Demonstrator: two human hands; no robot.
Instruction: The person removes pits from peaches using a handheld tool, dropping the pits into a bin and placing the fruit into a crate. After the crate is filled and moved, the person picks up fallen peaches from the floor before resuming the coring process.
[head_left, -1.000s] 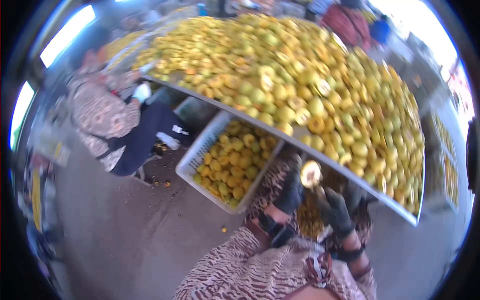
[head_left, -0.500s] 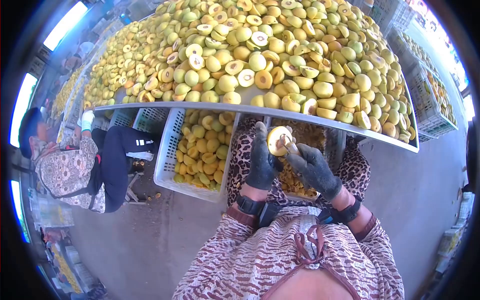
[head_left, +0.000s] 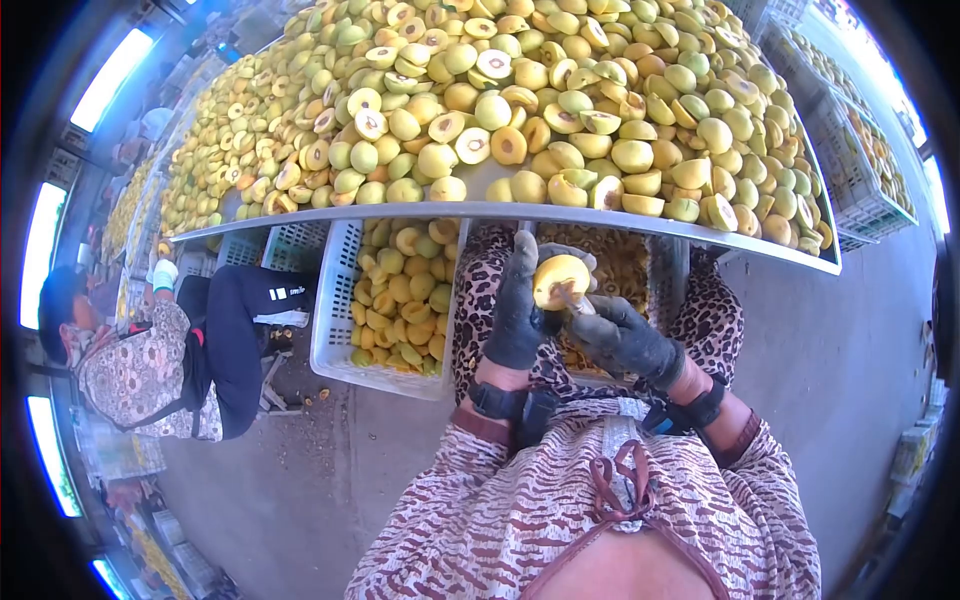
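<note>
The right hand (head_left: 630, 342) hides most of the tool (head_left: 576, 303) at the fruit half (head_left: 560, 278), which covers part of the left hand (head_left: 517, 312). The counter (head_left: 500, 210) conceals part of the white crate (head_left: 380, 379); the view's top edge crops the fruit pile (head_left: 490, 100).

Left hand (head_left: 515, 310), gloved, just right of frame centre: upright, fingers cupped in a grip. Right hand (head_left: 632, 342), gloved, close beside: angled toward upper left, fingers curled. Left wrist (head_left: 500, 388), right wrist (head_left: 698, 396) banded; 2 forearms (head_left: 462, 450) rise from lower frame.
</note>
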